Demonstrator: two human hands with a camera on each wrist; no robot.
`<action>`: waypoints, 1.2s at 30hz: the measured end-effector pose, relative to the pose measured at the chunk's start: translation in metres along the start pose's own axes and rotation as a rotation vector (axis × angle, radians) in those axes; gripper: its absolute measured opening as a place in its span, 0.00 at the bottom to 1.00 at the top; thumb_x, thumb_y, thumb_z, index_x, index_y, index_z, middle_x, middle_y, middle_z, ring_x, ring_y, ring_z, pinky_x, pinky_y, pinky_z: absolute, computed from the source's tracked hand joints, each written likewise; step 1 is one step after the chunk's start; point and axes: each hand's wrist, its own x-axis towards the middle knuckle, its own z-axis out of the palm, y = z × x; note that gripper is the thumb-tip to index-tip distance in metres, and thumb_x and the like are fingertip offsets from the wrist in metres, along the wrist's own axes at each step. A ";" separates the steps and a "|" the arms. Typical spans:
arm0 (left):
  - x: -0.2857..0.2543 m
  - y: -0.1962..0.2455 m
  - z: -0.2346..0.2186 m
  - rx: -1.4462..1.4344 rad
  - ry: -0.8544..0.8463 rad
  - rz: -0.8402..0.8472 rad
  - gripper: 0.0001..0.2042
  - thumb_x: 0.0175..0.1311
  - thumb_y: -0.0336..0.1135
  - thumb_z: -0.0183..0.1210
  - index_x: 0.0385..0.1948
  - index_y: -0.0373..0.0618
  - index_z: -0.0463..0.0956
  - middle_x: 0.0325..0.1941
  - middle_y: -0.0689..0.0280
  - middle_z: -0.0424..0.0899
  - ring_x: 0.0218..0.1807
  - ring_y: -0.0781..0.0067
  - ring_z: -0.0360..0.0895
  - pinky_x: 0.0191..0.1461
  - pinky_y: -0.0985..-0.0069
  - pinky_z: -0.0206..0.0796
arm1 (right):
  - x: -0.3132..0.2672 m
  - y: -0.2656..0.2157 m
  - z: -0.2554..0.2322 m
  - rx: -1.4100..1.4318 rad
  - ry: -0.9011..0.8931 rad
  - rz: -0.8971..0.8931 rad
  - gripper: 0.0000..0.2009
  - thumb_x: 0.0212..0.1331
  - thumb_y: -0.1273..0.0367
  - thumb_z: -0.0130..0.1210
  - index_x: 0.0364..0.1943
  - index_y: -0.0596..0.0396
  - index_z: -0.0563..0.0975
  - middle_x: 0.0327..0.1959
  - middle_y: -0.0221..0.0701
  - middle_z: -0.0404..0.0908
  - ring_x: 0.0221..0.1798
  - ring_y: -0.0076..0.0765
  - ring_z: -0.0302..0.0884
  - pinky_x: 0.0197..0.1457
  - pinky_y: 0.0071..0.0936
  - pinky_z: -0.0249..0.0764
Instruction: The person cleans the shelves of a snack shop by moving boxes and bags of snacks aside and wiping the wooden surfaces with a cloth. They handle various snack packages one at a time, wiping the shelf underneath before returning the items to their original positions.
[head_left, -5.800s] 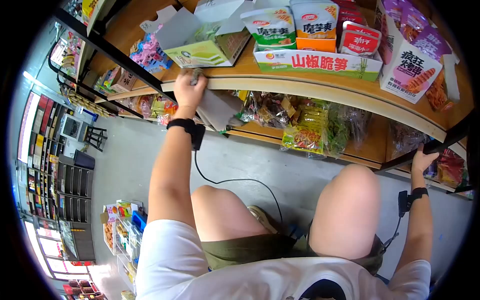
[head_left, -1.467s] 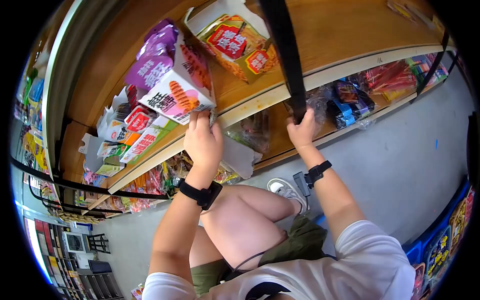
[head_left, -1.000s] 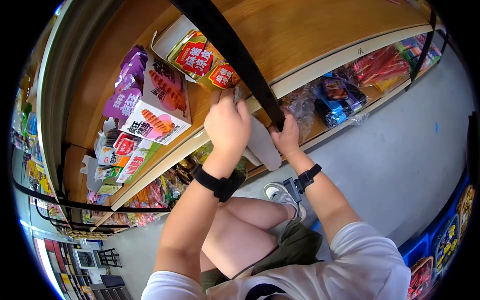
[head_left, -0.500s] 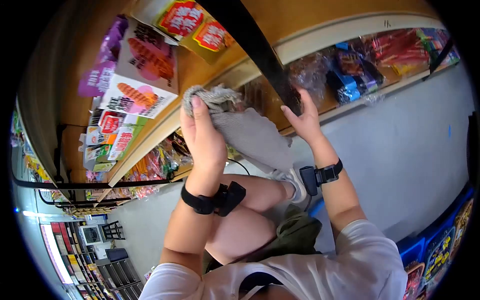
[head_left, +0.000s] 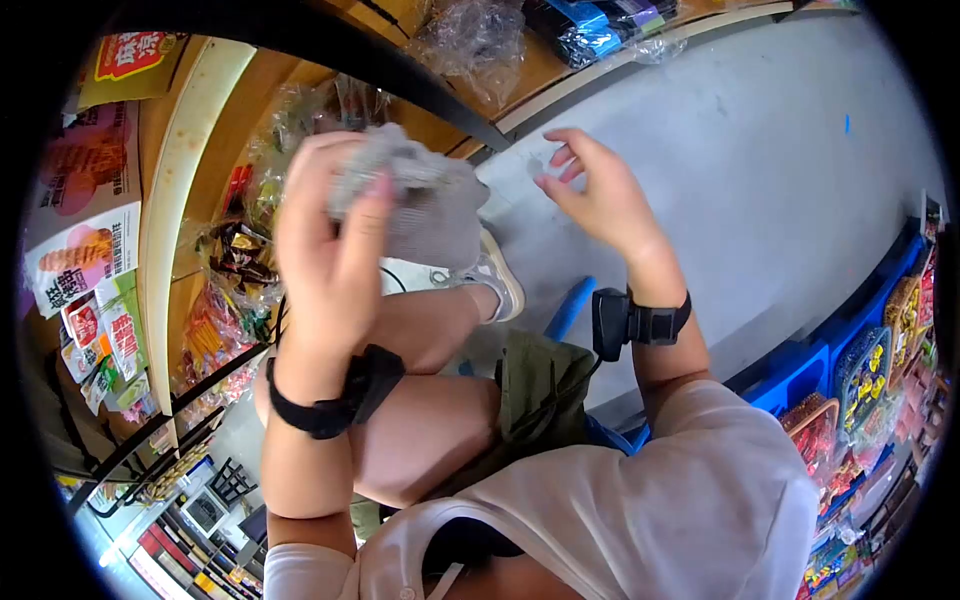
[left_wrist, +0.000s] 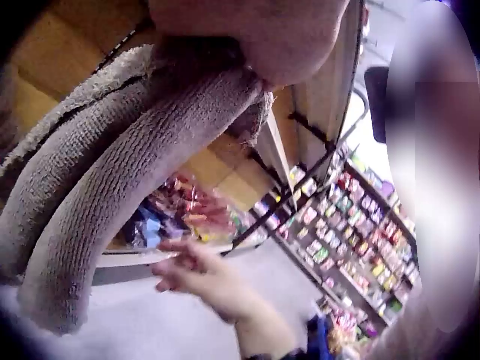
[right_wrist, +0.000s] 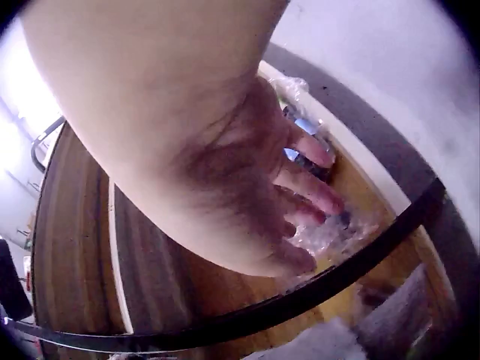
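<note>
My left hand (head_left: 325, 245) grips a bunched grey ribbed cloth (head_left: 435, 215), thumb over it, held out in front of the shelves above my knee. In the left wrist view the cloth (left_wrist: 142, 161) hangs in thick folds from under the hand (left_wrist: 259, 34). My right hand (head_left: 605, 195) is apart from it, over the floor, fingers loosely bent and holding nothing. In the right wrist view the spread fingers of the right hand (right_wrist: 251, 161) show beyond the palm, and part of the cloth (right_wrist: 397, 315) appears at the lower right.
A black shelf post (head_left: 440, 100) slants down between the hands and shelving. Snack boxes (head_left: 85, 250) stand on the shelf at left, bagged snacks (head_left: 215, 330) below. Blue crates (head_left: 800, 380) with packaged goods line the right side. A shoe (head_left: 495, 280) is on the grey floor (head_left: 740, 170).
The left hand has moved along the shelf edge with the cloth, then lifted it away from the shelf. The right hand has let go of the black post. The view has turned right.
</note>
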 end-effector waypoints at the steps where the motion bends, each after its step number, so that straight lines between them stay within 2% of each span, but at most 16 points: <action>1: 0.000 0.004 0.004 0.100 -0.059 0.108 0.07 0.55 0.27 0.55 0.35 0.36 0.73 0.38 0.57 0.74 0.41 0.64 0.72 0.46 0.74 0.63 | 0.004 -0.008 -0.001 0.134 -0.050 0.063 0.19 0.48 0.68 0.58 0.46 0.58 0.72 0.39 0.42 0.77 0.43 0.43 0.76 0.44 0.35 0.72; 3: 0.002 0.009 0.012 0.104 -0.124 0.147 0.09 0.50 0.23 0.57 0.34 0.36 0.72 0.36 0.56 0.73 0.38 0.60 0.71 0.45 0.72 0.63 | 0.026 0.029 0.008 0.081 -0.155 0.117 0.27 0.44 0.71 0.62 0.53 0.54 0.68 0.32 0.34 0.77 0.37 0.32 0.75 0.41 0.27 0.70; 5: 0.002 0.010 0.017 0.063 -0.088 0.098 0.08 0.52 0.25 0.56 0.33 0.35 0.72 0.36 0.57 0.73 0.38 0.61 0.71 0.44 0.73 0.63 | 0.034 0.079 0.040 -0.668 0.019 0.071 0.31 0.43 0.73 0.61 0.57 0.52 0.65 0.36 0.31 0.77 0.40 0.26 0.74 0.42 0.24 0.69; 6: 0.003 0.008 0.019 -0.030 -0.069 0.044 0.07 0.54 0.25 0.56 0.34 0.35 0.71 0.36 0.57 0.73 0.38 0.63 0.71 0.45 0.74 0.63 | 0.024 0.068 0.043 -0.866 -0.044 0.133 0.34 0.43 0.74 0.60 0.60 0.49 0.62 0.46 0.29 0.74 0.49 0.25 0.71 0.49 0.26 0.68; 7: 0.002 0.005 0.020 -0.121 -0.051 -0.008 0.06 0.56 0.26 0.55 0.34 0.35 0.71 0.37 0.58 0.74 0.38 0.65 0.71 0.45 0.75 0.63 | 0.021 0.063 0.044 -0.460 -0.047 0.091 0.34 0.44 0.73 0.60 0.60 0.50 0.62 0.49 0.31 0.72 0.51 0.28 0.70 0.52 0.27 0.66; 9: -0.002 0.005 0.020 -0.461 -0.024 -0.271 0.09 0.64 0.33 0.50 0.38 0.36 0.71 0.39 0.61 0.76 0.41 0.72 0.72 0.48 0.76 0.63 | 0.010 0.054 0.046 0.359 -0.081 0.026 0.33 0.45 0.71 0.60 0.60 0.50 0.62 0.54 0.33 0.69 0.56 0.32 0.68 0.57 0.31 0.64; 11: -0.002 0.008 0.020 -0.814 -0.022 -0.492 0.11 0.67 0.36 0.47 0.41 0.37 0.70 0.40 0.61 0.77 0.42 0.73 0.73 0.49 0.76 0.63 | 0.008 0.038 0.048 0.656 -0.024 -0.140 0.28 0.51 0.68 0.56 0.59 0.54 0.63 0.54 0.36 0.70 0.55 0.35 0.69 0.59 0.31 0.62; 13: 0.000 0.001 0.018 -0.937 -0.063 -0.449 0.13 0.68 0.38 0.44 0.43 0.38 0.70 0.40 0.62 0.77 0.43 0.73 0.74 0.50 0.75 0.64 | 0.013 0.014 0.035 0.834 0.019 -0.246 0.25 0.53 0.69 0.53 0.58 0.53 0.65 0.52 0.36 0.72 0.54 0.35 0.70 0.58 0.27 0.61; 16: 0.000 -0.004 0.013 -1.083 0.012 -0.527 0.13 0.68 0.37 0.44 0.44 0.38 0.69 0.42 0.62 0.77 0.45 0.73 0.73 0.52 0.75 0.63 | 0.009 -0.034 0.010 1.220 -0.084 -0.220 0.27 0.56 0.60 0.53 0.57 0.61 0.64 0.52 0.41 0.72 0.54 0.38 0.69 0.58 0.30 0.61; 19: 0.007 -0.004 0.019 -1.083 0.090 -0.586 0.13 0.68 0.37 0.45 0.45 0.39 0.69 0.43 0.63 0.77 0.47 0.73 0.73 0.54 0.75 0.61 | 0.009 -0.037 0.016 1.070 -0.191 -0.527 0.30 0.58 0.53 0.50 0.57 0.64 0.63 0.51 0.43 0.72 0.53 0.38 0.69 0.59 0.31 0.61; 23: 0.013 0.008 0.030 -0.867 0.045 -0.675 0.14 0.65 0.38 0.51 0.47 0.40 0.68 0.44 0.65 0.76 0.49 0.75 0.71 0.55 0.76 0.60 | -0.007 -0.032 0.027 0.944 -0.276 -0.335 0.28 0.53 0.65 0.60 0.56 0.62 0.63 0.45 0.37 0.75 0.46 0.25 0.71 0.51 0.24 0.66; 24: 0.010 0.005 0.030 -0.828 0.002 -0.662 0.14 0.62 0.35 0.54 0.46 0.41 0.68 0.43 0.66 0.76 0.48 0.77 0.71 0.53 0.77 0.62 | -0.006 -0.032 0.032 0.861 -0.234 -0.278 0.25 0.52 0.71 0.61 0.54 0.61 0.64 0.40 0.31 0.74 0.42 0.19 0.70 0.45 0.19 0.67; 28: 0.013 0.003 0.030 -0.752 0.040 -0.643 0.10 0.60 0.29 0.54 0.42 0.42 0.70 0.39 0.69 0.77 0.41 0.81 0.72 0.47 0.83 0.63 | -0.004 -0.034 0.043 1.007 -0.121 -0.190 0.18 0.55 0.72 0.57 0.49 0.58 0.66 0.37 0.27 0.73 0.40 0.17 0.68 0.43 0.19 0.66; 30: 0.014 -0.007 0.028 -0.751 0.061 -0.562 0.09 0.59 0.28 0.53 0.40 0.41 0.71 0.38 0.70 0.77 0.40 0.82 0.72 0.46 0.83 0.63 | 0.003 -0.025 0.049 1.012 -0.078 -0.150 0.15 0.56 0.72 0.56 0.46 0.57 0.66 0.37 0.26 0.73 0.40 0.17 0.68 0.43 0.18 0.66; 33: 0.014 -0.018 0.026 -0.775 0.122 -0.548 0.08 0.57 0.25 0.51 0.38 0.41 0.71 0.35 0.70 0.77 0.38 0.82 0.72 0.45 0.83 0.63 | 0.004 -0.026 0.049 0.999 -0.022 -0.191 0.14 0.56 0.72 0.56 0.43 0.56 0.67 0.37 0.28 0.74 0.41 0.18 0.70 0.43 0.17 0.66; 36: 0.017 -0.019 0.023 -0.781 0.238 -0.569 0.09 0.54 0.22 0.48 0.37 0.40 0.71 0.33 0.69 0.76 0.36 0.80 0.71 0.44 0.83 0.63 | 0.000 -0.028 0.040 1.130 -0.059 -0.033 0.16 0.55 0.72 0.56 0.47 0.58 0.67 0.40 0.32 0.75 0.42 0.21 0.72 0.46 0.19 0.68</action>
